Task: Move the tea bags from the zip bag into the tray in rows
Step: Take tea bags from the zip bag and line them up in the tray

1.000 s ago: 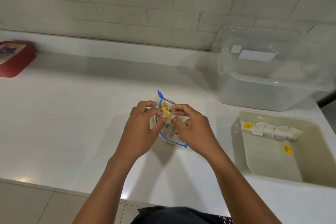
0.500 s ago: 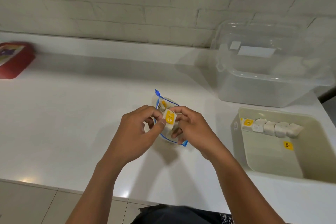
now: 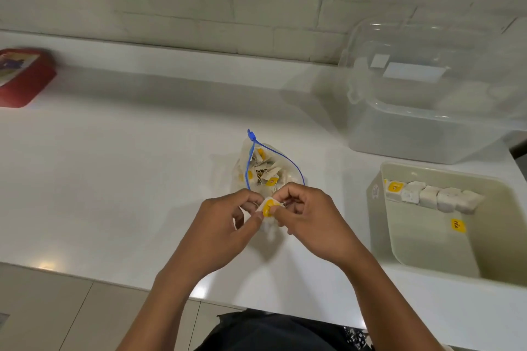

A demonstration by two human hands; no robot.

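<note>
Both hands, left [image 3: 225,225] and right [image 3: 310,222], pinch 1 tea bag [image 3: 268,209]; 5 tea bags [image 3: 433,196] line the tray [image 3: 445,268].

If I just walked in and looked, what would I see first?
First you'd see two hands in the middle of the white counter, the left hand and right hand both pinching one tea bag with a yellow tag. Just behind them lies an open zip bag with a blue edge, full of more tea bags. On the right sits a tray with one row of tea bags along its far side.
</note>
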